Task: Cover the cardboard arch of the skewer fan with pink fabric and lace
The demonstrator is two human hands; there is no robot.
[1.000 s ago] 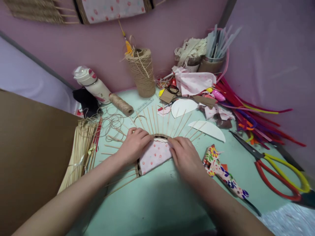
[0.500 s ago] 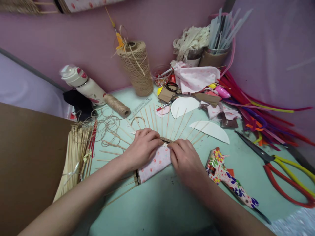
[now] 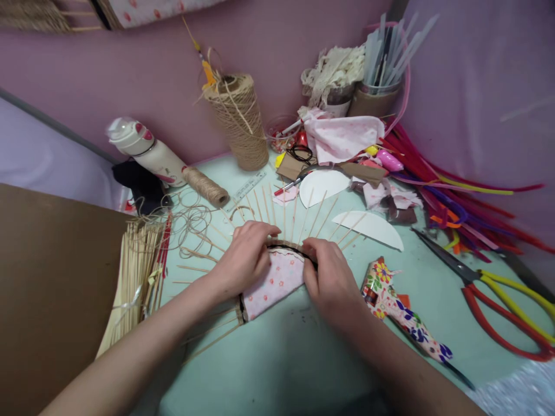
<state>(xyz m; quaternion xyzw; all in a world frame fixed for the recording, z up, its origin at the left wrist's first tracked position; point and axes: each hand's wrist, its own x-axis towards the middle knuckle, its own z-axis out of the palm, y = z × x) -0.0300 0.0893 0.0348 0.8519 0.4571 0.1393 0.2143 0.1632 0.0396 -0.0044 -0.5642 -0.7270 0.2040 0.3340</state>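
Note:
A half-circle piece covered in pink flowered fabric (image 3: 280, 280) lies on the table in front of me. Its curved rim carries a dark band (image 3: 291, 247), and thin wooden sticks (image 3: 284, 214) fan outward from it. My left hand (image 3: 247, 254) is closed over the left part of the curve, fingertips at the band. On the right end, my right hand (image 3: 327, 271) grips the same rim between thumb and fingers. A pale frayed edge of fabric shows just below the band. Both palms hide parts of the piece.
Right of my hand lie a flower-patterned glue gun (image 3: 396, 309) and large scissors (image 3: 472, 277). White half-circle cut-outs (image 3: 368, 228) sit behind. A stick bundle (image 3: 125, 283), loose twine (image 3: 195, 222), a bottle (image 3: 147, 153) and a twine cone (image 3: 240, 121) stand or lie left and back.
My hands have moved apart along the curved rim, the left one leftward and the right one slightly rightward. More of the dark band and the fabric edge shows between them.

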